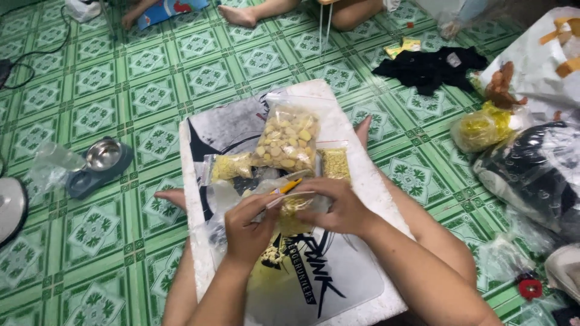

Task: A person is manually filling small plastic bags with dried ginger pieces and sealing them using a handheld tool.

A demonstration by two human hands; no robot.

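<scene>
My left hand (249, 226) and my right hand (339, 205) together pinch a small clear plastic bag (290, 212) of yellow bits over a white foam board (356, 175) resting on my legs. An orange-handled tool (289, 185) pokes out between my fingers at the bag's top. Beyond my hands lie three filled bags: a large one of pale slices (286, 140), a small one of yellow bits to its left (229, 166) and another to its right (334, 163). Loose yellow crumbs (273, 256) sit on the board below my left hand.
Green patterned tile floor all round. A steel bowl on a grey base (101, 158) sits at left. Black cloth (430, 66), a yellow bag (480, 128) and large plastic bags (538, 169) crowd the right. Another person's legs (254, 13) are at the top.
</scene>
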